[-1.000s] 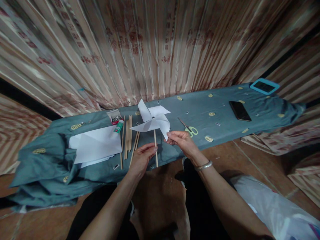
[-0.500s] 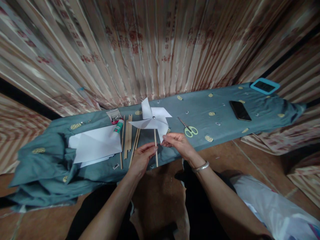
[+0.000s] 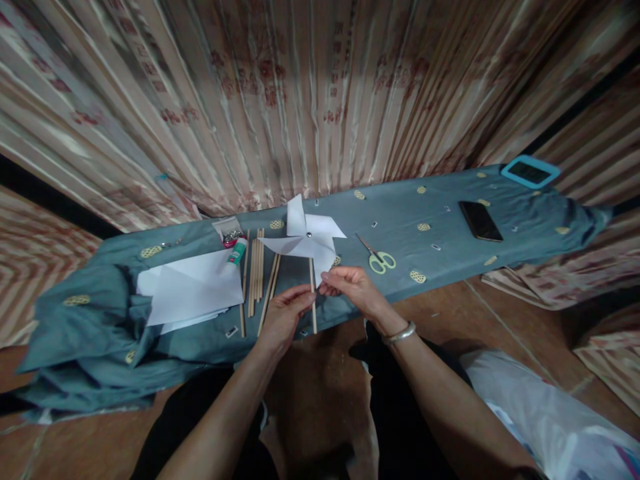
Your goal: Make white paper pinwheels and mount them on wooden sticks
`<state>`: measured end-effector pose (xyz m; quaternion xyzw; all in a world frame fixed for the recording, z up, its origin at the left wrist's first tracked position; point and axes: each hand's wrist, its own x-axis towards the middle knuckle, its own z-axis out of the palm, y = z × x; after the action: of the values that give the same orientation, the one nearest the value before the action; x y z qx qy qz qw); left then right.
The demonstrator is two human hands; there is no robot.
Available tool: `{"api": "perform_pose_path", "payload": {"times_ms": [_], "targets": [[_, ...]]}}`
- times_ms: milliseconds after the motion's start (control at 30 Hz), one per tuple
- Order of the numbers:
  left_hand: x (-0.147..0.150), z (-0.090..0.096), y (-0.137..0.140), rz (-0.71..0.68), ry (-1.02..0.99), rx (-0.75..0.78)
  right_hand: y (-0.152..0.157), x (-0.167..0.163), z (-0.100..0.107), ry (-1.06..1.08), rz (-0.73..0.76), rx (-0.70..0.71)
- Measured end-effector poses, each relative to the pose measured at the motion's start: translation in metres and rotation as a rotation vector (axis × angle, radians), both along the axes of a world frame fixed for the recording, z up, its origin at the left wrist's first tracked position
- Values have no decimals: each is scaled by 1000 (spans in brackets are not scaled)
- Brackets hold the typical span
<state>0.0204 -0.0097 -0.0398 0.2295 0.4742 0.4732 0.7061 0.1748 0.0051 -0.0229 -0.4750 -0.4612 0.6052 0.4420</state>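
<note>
A white paper pinwheel (image 3: 324, 248) with a shiny pin at its centre sits at the top of a thin wooden stick (image 3: 314, 319). My left hand (image 3: 286, 310) pinches that stick below the blades, fingers closed round it. On the right, my right hand (image 3: 353, 287), with a silver bangle at the wrist, is closed at the tip of the pinwheel's lower blade. Left of the pinwheel lie several loose wooden sticks (image 3: 257, 267). Green-handled scissors (image 3: 381, 261) rest on the cloth to the right.
White paper sheets (image 3: 195, 287) lie at the left, with a green glue stick (image 3: 237, 252) and a small pack of pins (image 3: 231, 235) behind. A black phone (image 3: 481, 221) and a blue-framed device (image 3: 530, 171) lie right on the grey-green cloth (image 3: 400, 213). A curtain (image 3: 300, 100) hangs behind.
The pinwheel's blades have turned slightly, the lower tip moving left. My right hand has shifted slightly left with it, while my left hand stays on the stick.
</note>
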Motion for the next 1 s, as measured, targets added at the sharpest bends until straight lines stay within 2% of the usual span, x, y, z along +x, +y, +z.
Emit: {"api": "perform_pose_path", "payload": {"times_ms": [700,933,1000], "targets": [[0,1,-2,-27,-7,29,2,-6,-9,-114,27,105],[-1,1,-1,-12,-10,11,1,-1,-14,-304,40,202],[-2,2,0,-5,-6,8,2,5,-10,-329,-17,215]]}}
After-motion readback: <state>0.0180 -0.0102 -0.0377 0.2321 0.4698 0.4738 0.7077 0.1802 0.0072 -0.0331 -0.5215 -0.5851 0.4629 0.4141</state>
